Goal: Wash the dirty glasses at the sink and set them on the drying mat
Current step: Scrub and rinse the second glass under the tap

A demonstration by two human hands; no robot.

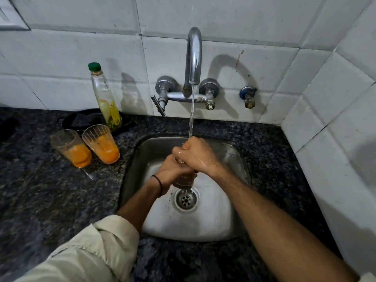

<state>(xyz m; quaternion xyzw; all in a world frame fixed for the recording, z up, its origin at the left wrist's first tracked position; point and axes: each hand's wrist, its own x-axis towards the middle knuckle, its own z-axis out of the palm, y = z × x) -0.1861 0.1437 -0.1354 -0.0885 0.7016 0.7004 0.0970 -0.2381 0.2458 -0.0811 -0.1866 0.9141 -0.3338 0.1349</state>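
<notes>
Gripping an upright glass (183,180) under the running tap (194,58), the left hand (173,171) wraps its middle, the right hand (197,153) its top.

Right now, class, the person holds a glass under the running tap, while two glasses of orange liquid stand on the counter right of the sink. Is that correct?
No: the head view shows the two orange glasses on the counter left of the sink, not right. The rest holds.
</notes>
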